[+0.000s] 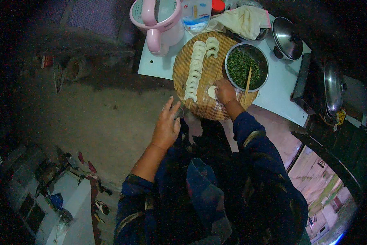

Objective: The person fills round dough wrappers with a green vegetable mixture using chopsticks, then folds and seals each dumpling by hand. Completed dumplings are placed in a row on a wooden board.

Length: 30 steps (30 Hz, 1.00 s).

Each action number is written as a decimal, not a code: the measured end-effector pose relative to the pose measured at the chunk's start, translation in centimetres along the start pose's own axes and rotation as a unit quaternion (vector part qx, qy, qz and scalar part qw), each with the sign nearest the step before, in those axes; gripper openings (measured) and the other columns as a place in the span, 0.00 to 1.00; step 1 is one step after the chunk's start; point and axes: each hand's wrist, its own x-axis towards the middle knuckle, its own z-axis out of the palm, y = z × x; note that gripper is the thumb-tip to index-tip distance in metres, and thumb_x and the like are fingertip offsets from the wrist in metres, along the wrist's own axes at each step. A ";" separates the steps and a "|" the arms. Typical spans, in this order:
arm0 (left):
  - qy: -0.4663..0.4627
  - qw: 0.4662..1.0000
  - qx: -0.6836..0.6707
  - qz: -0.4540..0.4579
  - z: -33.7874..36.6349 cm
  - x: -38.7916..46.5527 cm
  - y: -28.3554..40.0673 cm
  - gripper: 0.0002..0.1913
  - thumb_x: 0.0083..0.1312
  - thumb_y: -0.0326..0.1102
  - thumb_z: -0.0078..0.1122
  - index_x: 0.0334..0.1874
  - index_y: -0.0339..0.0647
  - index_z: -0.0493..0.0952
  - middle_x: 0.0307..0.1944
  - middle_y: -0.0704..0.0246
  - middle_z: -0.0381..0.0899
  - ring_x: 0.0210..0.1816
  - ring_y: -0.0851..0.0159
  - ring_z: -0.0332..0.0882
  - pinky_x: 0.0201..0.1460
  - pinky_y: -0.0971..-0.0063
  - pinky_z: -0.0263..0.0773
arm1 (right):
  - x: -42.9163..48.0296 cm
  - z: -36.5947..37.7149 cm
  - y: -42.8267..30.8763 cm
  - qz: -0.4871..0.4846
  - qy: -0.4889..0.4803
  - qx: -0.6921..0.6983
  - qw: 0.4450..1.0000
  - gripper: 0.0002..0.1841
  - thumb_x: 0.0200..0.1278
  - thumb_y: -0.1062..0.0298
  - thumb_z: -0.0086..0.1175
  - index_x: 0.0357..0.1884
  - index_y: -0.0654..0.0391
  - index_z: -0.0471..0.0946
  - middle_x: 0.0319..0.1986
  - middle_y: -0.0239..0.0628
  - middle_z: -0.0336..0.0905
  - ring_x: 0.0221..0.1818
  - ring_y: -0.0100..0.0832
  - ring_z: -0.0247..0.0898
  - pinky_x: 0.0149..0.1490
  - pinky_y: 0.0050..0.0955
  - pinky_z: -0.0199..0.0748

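Note:
My right hand (pixel 224 91) reaches over the round slatted board (pixel 183 64), its fingers at the right edge of a flat round dough wrapper (pixel 212 92). Whether they grip the wrapper cannot be told. My left hand (pixel 168 122) is just off the board's lower left edge, fingers spread, holding nothing. A long row of folded dumplings (pixel 195 68) runs down the board's left half, with a shorter row (pixel 212 46) beside its top end. A metal bowl of chopped green filling (pixel 241 69) stands at the board's right, a wooden utensil (pixel 248 80) leaning in it.
On the white table (pixel 278 92), a pink-handled appliance (pixel 168 33) stands at the back left, near a plastic bag (pixel 197 15) and a pale cloth (pixel 244 21) over a bowl. A lidded metal pot (pixel 287 38) is at the back right. Another metal lid (pixel 333 88) lies farther right.

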 end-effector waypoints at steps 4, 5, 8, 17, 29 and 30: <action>0.005 1.000 0.012 -0.015 -0.2 -0.2 -0.4 0.26 0.51 0.19 0.45 0.56 0.42 0.63 0.61 0.57 0.53 0.59 0.49 0.56 0.59 0.66 0.56 | -0.1 -0.5 -0.3 -0.022 -0.002 -0.007 1.000 0.10 0.41 0.73 0.53 0.29 0.57 0.68 0.31 0.43 0.68 0.37 0.45 0.64 0.40 0.40 0.64; 0.003 1.000 0.014 -0.015 -0.3 -0.2 -0.4 0.27 0.51 0.18 0.45 0.56 0.42 0.63 0.61 0.57 0.53 0.59 0.49 0.56 0.59 0.66 0.56 | -0.1 -0.7 -0.5 -0.034 0.009 -0.001 0.999 0.11 0.42 0.72 0.53 0.32 0.57 0.69 0.32 0.42 0.68 0.38 0.45 0.65 0.41 0.40 0.65; -0.005 1.000 0.006 -0.003 -0.7 -0.4 -0.2 0.28 0.49 0.16 0.43 0.56 0.42 0.63 0.61 0.58 0.54 0.58 0.50 0.57 0.60 0.66 0.55 | -0.7 -1.4 -1.3 0.005 0.005 0.038 0.999 0.12 0.45 0.70 0.52 0.35 0.56 0.69 0.33 0.41 0.70 0.37 0.44 0.67 0.40 0.38 0.67; -0.020 0.987 -0.157 0.017 0.2 1.0 -2.2 0.25 0.54 0.18 0.39 0.57 0.40 0.60 0.58 0.60 0.60 0.60 0.55 0.56 0.61 0.67 0.54 | -2.9 -4.2 -2.6 0.229 0.092 0.337 0.908 0.16 0.52 0.71 0.51 0.45 0.60 0.67 0.29 0.31 0.71 0.32 0.23 0.67 0.38 0.21 0.65; -0.197 0.602 -0.747 -0.202 2.9 7.4 5.9 0.20 0.65 0.44 0.41 0.54 0.40 0.63 0.49 0.65 0.68 0.51 0.63 0.67 0.55 0.63 0.60 | -5.2 -16.7 -12.6 0.111 0.117 0.407 0.899 0.13 0.52 0.74 0.50 0.42 0.60 0.69 0.34 0.36 0.73 0.37 0.28 0.69 0.41 0.23 0.67; -0.200 0.635 -0.708 -0.238 3.1 8.1 6.4 0.17 0.65 0.40 0.40 0.53 0.39 0.63 0.50 0.65 0.68 0.51 0.63 0.67 0.55 0.64 0.61 | -5.8 -17.3 -11.6 0.084 0.157 0.300 0.937 0.14 0.52 0.74 0.50 0.43 0.59 0.70 0.35 0.38 0.73 0.38 0.31 0.70 0.42 0.24 0.67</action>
